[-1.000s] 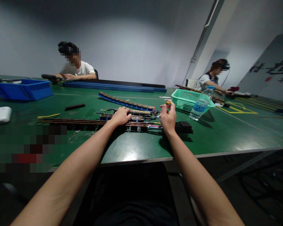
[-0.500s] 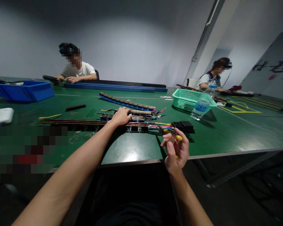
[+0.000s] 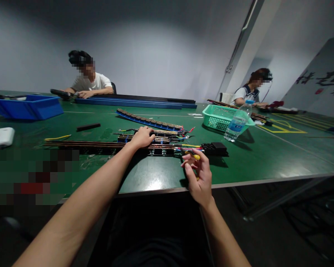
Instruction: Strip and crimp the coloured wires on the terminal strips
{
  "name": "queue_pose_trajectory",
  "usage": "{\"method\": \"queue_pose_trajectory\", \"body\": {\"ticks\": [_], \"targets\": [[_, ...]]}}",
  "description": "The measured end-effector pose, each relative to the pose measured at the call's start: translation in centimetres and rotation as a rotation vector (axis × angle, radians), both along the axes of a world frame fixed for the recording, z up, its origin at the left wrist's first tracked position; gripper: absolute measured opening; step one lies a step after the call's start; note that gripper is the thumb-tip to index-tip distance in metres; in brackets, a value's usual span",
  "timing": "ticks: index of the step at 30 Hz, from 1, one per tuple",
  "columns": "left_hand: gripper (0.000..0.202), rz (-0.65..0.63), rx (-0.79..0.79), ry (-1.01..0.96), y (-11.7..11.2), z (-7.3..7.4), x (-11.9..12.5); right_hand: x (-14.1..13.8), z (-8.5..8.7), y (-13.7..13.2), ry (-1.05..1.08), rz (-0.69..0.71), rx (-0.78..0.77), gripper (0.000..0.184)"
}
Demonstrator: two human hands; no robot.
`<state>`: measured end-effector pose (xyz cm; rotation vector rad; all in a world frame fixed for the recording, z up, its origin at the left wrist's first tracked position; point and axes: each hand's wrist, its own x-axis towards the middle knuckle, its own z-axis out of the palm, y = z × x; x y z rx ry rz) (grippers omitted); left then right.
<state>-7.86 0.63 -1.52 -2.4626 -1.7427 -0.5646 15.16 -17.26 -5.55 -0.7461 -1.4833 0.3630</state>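
A long black rail with copper strips (image 3: 111, 144) lies across the green table, with coloured wires (image 3: 193, 146) at its right end. My left hand (image 3: 143, 138) is closed over the rail and the shorter blue-and-black piece (image 3: 163, 140) behind it, fingers curled over the far side. In my right hand (image 3: 200, 176) is a pair of yellow-handled pliers (image 3: 195, 156), its handles between thumb and fingers. The pliers' dark jaws are at the wires, right beside the rail's end; whether they grip a wire I cannot tell.
A curved blue strip (image 3: 150, 120) lies behind the rail. To the right are a green basket (image 3: 215, 118) and a water bottle (image 3: 236, 126); a blue bin (image 3: 28, 107) stands at left. Two people sit across the table beside long blue bars (image 3: 133, 103). The table edge (image 3: 239, 184) runs close by.
My right hand has moved left with the pliers, bringing the jaws to the wires at the rail's end. My left hand has stayed on the rail.
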Motion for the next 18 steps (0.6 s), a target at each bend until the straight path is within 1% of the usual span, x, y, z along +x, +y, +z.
{"method": "queue_pose_trajectory", "body": {"ticks": [2, 5, 9, 11, 13, 15, 18], "targets": [[0.041, 0.002, -0.004, 0.002, -0.13, 0.1, 0.06, 0.03, 0.25, -0.03, -0.111, -0.015, -0.021, 0.049], [0.042, 0.01, -0.02, -0.008, -0.36, 0.26, 0.16, 0.05, 0.42, 0.0, -0.195, -0.024, -0.048, 0.049], [0.041, 0.011, -0.027, -0.024, -0.43, 0.24, 0.16, 0.11, 0.4, 0.13, -0.314, 0.059, -0.126, 0.043], [0.04, 0.007, -0.017, -0.026, -0.39, 0.17, 0.11, 0.1, 0.41, 0.22, -0.395, 0.078, -0.142, 0.047], [0.04, 0.002, -0.014, -0.025, -0.34, 0.11, 0.08, 0.05, 0.47, 0.32, -0.456, 0.061, -0.126, 0.052], [0.04, 0.001, -0.018, -0.027, -0.32, 0.08, 0.08, -0.03, 0.56, 0.4, -0.472, 0.034, -0.107, 0.057], [0.041, 0.008, -0.026, -0.036, -0.29, 0.09, 0.1, -0.1, 0.64, 0.48, -0.415, 0.012, -0.1, 0.057]]}}
